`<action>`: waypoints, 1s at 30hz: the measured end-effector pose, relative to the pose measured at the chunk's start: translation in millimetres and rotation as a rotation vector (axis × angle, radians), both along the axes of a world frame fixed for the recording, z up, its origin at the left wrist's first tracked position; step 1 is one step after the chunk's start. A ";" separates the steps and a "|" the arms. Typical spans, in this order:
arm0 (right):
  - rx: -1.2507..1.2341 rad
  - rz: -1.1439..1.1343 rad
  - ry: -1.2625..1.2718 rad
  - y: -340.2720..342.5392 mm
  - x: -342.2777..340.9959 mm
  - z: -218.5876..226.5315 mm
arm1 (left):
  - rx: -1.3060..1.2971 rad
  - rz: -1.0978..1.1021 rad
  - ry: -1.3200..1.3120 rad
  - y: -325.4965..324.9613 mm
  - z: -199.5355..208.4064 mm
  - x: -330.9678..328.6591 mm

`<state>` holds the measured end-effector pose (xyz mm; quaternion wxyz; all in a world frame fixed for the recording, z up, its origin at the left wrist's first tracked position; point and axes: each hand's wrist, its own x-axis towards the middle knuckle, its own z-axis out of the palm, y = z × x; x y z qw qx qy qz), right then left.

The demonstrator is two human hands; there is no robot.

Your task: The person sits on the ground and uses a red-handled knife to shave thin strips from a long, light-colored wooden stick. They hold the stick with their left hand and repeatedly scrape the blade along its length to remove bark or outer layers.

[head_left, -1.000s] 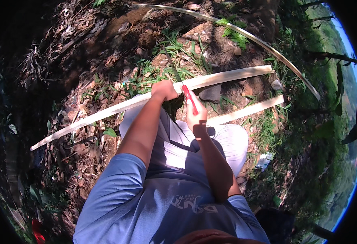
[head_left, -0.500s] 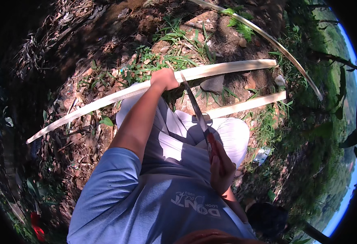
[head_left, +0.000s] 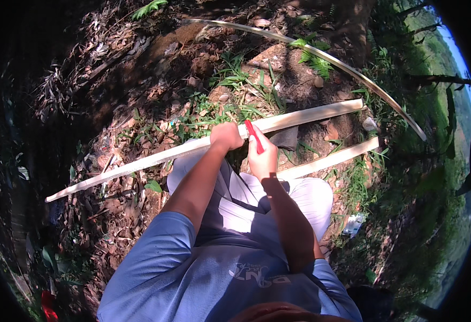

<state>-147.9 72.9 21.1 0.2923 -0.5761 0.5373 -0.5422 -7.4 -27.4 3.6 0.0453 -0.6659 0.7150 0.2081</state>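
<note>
A long pale strip of wood [head_left: 305,115] slants across my lap, its left end lower. My left hand [head_left: 226,136] is closed around it near the middle. Just right of it, my right hand [head_left: 263,156] grips the red handle of a handsaw [head_left: 250,130], which meets the strip's near edge. The saw's blade cannot be made out now; it showed long and tapered half a second ago. Below the strip's right part lies a shorter pale piece of wood [head_left: 332,159], its left end hidden behind my right hand and knee.
A thin curved wooden strip [head_left: 348,68] lies on the ground at the far right. A dark grey stone [head_left: 285,138] sits under the held strip. Grass tufts [head_left: 267,91], dry leaves and a fern [head_left: 316,59] surround me. A whitish packet [head_left: 353,224] lies right of my knee.
My right hand has pushed the handsaw forward, from near my lap up to the wooden strip. My left hand stays on the strip, whose right end sits slightly lower in view.
</note>
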 end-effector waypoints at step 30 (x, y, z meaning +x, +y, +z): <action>0.264 0.036 0.191 219.5 -61.6 99.6 | 0.025 0.031 0.047 -0.8 0.6 10.1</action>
